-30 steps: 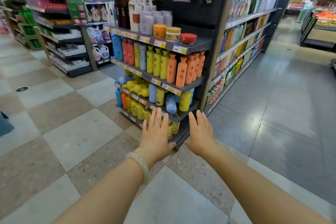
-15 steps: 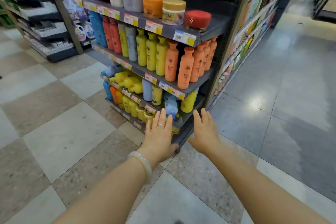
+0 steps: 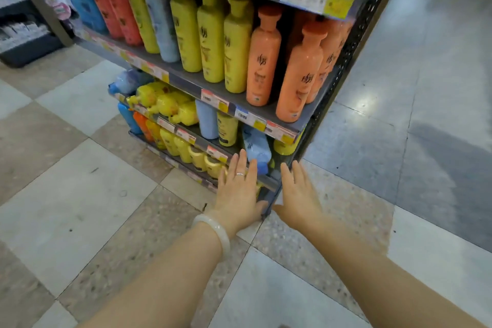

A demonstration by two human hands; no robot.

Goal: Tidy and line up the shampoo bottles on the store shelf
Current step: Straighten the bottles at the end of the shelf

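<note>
blue bottle lies tipped on low shelf, cap toward hands | left hand nearest | right hand beside | both flat, empty

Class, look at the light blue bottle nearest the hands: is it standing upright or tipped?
Tipped. The blue bottle leans with its cap end down toward the shelf edge, unlike the upright yellow bottle beside it.

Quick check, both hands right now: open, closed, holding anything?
Left hand: open, fingers spread, holding nothing, in front of the blue bottle.
Right hand: open, flat, holding nothing, by the shelf corner.
</note>
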